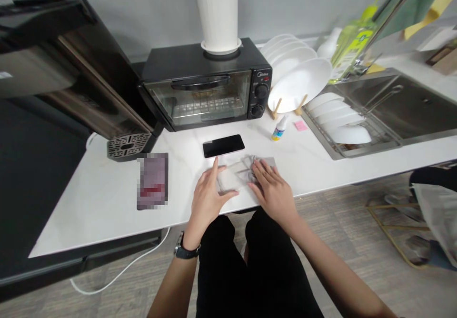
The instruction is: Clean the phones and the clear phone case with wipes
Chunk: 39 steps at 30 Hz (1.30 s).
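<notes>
Sink [433,118] holding white bowls [337,117]; left hand [206,193] wide at clear case [230,177], right hand [274,190] flat on grey cloth [272,161].

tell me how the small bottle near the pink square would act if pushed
The small bottle would probably tip if pushed high up, as it stands upright and narrow. Knocked over, it might roll, since its body looks rounded.
</notes>
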Each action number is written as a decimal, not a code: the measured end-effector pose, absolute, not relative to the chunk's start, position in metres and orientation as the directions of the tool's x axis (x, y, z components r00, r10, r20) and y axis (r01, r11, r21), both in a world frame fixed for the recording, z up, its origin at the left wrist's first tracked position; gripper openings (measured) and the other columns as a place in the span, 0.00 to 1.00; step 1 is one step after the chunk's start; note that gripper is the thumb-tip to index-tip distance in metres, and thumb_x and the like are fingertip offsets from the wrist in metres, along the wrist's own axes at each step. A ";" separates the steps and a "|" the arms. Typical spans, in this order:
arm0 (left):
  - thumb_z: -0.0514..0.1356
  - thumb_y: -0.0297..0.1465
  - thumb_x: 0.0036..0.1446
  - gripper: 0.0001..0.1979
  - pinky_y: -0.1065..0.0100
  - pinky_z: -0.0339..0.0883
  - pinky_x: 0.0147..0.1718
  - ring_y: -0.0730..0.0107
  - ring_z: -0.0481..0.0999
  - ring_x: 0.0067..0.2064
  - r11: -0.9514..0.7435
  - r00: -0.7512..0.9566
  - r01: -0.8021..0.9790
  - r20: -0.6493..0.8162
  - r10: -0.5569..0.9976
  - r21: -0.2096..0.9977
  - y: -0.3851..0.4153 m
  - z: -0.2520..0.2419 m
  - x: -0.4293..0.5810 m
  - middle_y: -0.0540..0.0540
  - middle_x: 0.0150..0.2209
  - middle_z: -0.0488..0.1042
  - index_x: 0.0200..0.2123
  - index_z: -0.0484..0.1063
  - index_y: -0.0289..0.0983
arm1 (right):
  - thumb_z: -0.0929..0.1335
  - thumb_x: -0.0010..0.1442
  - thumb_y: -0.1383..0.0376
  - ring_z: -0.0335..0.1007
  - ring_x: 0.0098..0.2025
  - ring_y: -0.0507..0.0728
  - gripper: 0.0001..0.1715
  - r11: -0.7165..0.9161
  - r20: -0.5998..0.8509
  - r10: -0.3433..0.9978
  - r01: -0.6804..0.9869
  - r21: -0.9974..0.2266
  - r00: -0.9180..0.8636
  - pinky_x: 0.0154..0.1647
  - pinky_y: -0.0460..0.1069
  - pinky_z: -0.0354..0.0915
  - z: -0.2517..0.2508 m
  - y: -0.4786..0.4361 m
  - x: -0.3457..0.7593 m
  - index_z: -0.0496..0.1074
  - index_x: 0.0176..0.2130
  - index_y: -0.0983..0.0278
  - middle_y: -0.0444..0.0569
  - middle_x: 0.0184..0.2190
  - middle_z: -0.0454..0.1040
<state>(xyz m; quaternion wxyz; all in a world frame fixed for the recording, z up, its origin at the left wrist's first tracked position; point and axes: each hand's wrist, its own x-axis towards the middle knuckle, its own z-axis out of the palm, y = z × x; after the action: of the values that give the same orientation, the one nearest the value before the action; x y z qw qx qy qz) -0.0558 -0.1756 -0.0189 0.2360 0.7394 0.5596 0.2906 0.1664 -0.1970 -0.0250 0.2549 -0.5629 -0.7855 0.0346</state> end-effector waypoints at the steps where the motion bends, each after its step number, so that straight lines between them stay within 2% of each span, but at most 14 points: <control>1: 0.75 0.32 0.57 0.59 0.48 0.66 0.66 0.49 0.70 0.67 -0.273 0.211 0.691 0.175 0.962 0.669 -0.175 -0.020 -0.056 0.45 0.66 0.75 0.79 0.40 0.51 | 0.64 0.77 0.55 0.60 0.75 0.72 0.33 0.353 0.368 0.903 0.872 -0.340 -0.222 0.74 0.70 0.63 -0.026 -0.194 0.159 0.66 0.71 0.71 0.65 0.71 0.66; 3: 0.72 0.28 0.58 0.57 0.49 0.66 0.66 0.51 0.71 0.66 -0.308 0.238 0.684 0.196 0.951 0.661 -0.175 -0.022 -0.059 0.44 0.66 0.75 0.80 0.39 0.50 | 0.64 0.77 0.54 0.61 0.75 0.72 0.35 0.396 0.371 0.892 0.845 -0.359 -0.260 0.74 0.69 0.62 -0.025 -0.195 0.135 0.66 0.71 0.74 0.68 0.71 0.65; 7: 0.63 0.18 0.58 0.56 0.52 0.68 0.64 0.54 0.72 0.64 -0.344 0.273 0.672 0.212 0.938 0.656 -0.175 -0.023 -0.061 0.44 0.66 0.75 0.80 0.36 0.50 | 0.61 0.78 0.55 0.66 0.73 0.66 0.33 0.550 0.328 0.834 0.716 -0.429 -0.444 0.75 0.63 0.64 -0.019 -0.214 0.103 0.67 0.70 0.73 0.63 0.71 0.68; 9: 0.65 0.19 0.58 0.58 0.51 0.68 0.64 0.53 0.72 0.65 -0.332 0.264 0.680 0.204 0.943 0.654 -0.176 -0.022 -0.060 0.46 0.66 0.75 0.80 0.35 0.51 | 0.60 0.79 0.55 0.68 0.71 0.64 0.30 0.547 0.313 0.837 0.711 -0.441 -0.450 0.74 0.63 0.65 -0.016 -0.223 0.116 0.69 0.69 0.69 0.59 0.69 0.71; 12: 0.74 0.28 0.57 0.62 0.48 0.66 0.65 0.49 0.71 0.66 -0.316 0.250 0.696 0.195 0.949 0.645 -0.176 -0.019 -0.057 0.46 0.66 0.76 0.80 0.35 0.50 | 0.60 0.79 0.57 0.69 0.71 0.65 0.28 0.459 0.321 0.881 0.793 -0.401 -0.348 0.74 0.66 0.64 -0.019 -0.221 0.153 0.70 0.69 0.67 0.58 0.68 0.72; 16: 0.78 0.35 0.54 0.64 0.46 0.65 0.66 0.47 0.71 0.66 -0.301 0.240 0.710 0.183 0.953 0.636 -0.175 -0.019 -0.056 0.45 0.66 0.76 0.80 0.36 0.50 | 0.61 0.78 0.54 0.61 0.75 0.71 0.33 0.324 0.353 0.914 0.883 -0.340 -0.199 0.74 0.70 0.61 -0.027 -0.202 0.169 0.66 0.71 0.71 0.64 0.72 0.66; 18: 0.77 0.34 0.55 0.63 0.46 0.64 0.66 0.48 0.71 0.66 -0.306 0.239 0.711 0.192 0.952 0.633 -0.174 -0.020 -0.057 0.45 0.65 0.76 0.80 0.37 0.50 | 0.61 0.78 0.55 0.59 0.76 0.71 0.33 0.329 0.351 0.914 0.876 -0.351 -0.203 0.75 0.70 0.59 -0.028 -0.195 0.151 0.66 0.71 0.73 0.65 0.73 0.64; 21: 0.69 0.29 0.62 0.55 0.48 0.66 0.65 0.51 0.73 0.65 -0.343 0.259 0.702 0.224 0.939 0.625 -0.174 -0.023 -0.060 0.42 0.65 0.76 0.80 0.36 0.48 | 0.61 0.79 0.57 0.63 0.74 0.69 0.31 0.428 0.330 0.892 0.810 -0.402 -0.308 0.76 0.67 0.59 -0.024 -0.196 0.112 0.68 0.69 0.75 0.66 0.71 0.66; 25: 0.61 0.25 0.65 0.52 0.51 0.68 0.64 0.53 0.72 0.65 -0.383 0.303 0.676 0.236 0.923 0.630 -0.176 -0.024 -0.062 0.41 0.67 0.74 0.80 0.31 0.47 | 0.61 0.79 0.58 0.66 0.73 0.65 0.30 0.545 0.315 0.838 0.701 -0.460 -0.445 0.76 0.63 0.61 -0.016 -0.213 0.096 0.69 0.69 0.72 0.61 0.70 0.69; 28: 0.66 0.24 0.60 0.57 0.50 0.67 0.65 0.52 0.72 0.65 -0.339 0.274 0.694 0.202 0.940 0.635 -0.177 -0.022 -0.061 0.44 0.67 0.75 0.80 0.32 0.49 | 0.60 0.79 0.58 0.68 0.72 0.62 0.27 0.535 0.313 0.845 0.690 -0.487 -0.434 0.75 0.64 0.62 -0.016 -0.220 0.128 0.70 0.70 0.64 0.54 0.68 0.73; 31: 0.73 0.28 0.56 0.62 0.48 0.65 0.66 0.49 0.71 0.65 -0.301 0.245 0.715 0.177 0.953 0.631 -0.175 -0.019 -0.057 0.45 0.66 0.76 0.80 0.34 0.49 | 0.61 0.79 0.59 0.67 0.72 0.64 0.26 0.452 0.317 0.888 0.766 -0.457 -0.334 0.75 0.68 0.62 -0.020 -0.216 0.165 0.70 0.70 0.60 0.53 0.68 0.73; 35: 0.77 0.34 0.55 0.64 0.45 0.64 0.67 0.46 0.71 0.66 -0.284 0.222 0.729 0.178 0.959 0.623 -0.174 -0.018 -0.054 0.45 0.66 0.76 0.80 0.36 0.49 | 0.61 0.79 0.58 0.63 0.74 0.70 0.29 0.340 0.334 0.918 0.854 -0.393 -0.212 0.75 0.71 0.60 -0.024 -0.197 0.162 0.70 0.69 0.71 0.63 0.70 0.68; 39: 0.68 0.28 0.62 0.56 0.49 0.66 0.65 0.50 0.73 0.65 -0.340 0.252 0.711 0.228 0.940 0.615 -0.174 -0.022 -0.057 0.42 0.65 0.77 0.80 0.33 0.46 | 0.58 0.79 0.62 0.62 0.75 0.69 0.29 0.375 0.313 0.915 0.825 -0.424 -0.255 0.76 0.67 0.59 -0.022 -0.193 0.107 0.69 0.68 0.76 0.67 0.71 0.65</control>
<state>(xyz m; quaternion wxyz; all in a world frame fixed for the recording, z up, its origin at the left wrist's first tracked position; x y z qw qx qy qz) -0.0569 -0.1740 -0.0219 0.1985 0.7659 0.5391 0.2887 0.1068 -0.1929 -0.0218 0.2598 -0.5524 -0.7873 0.0871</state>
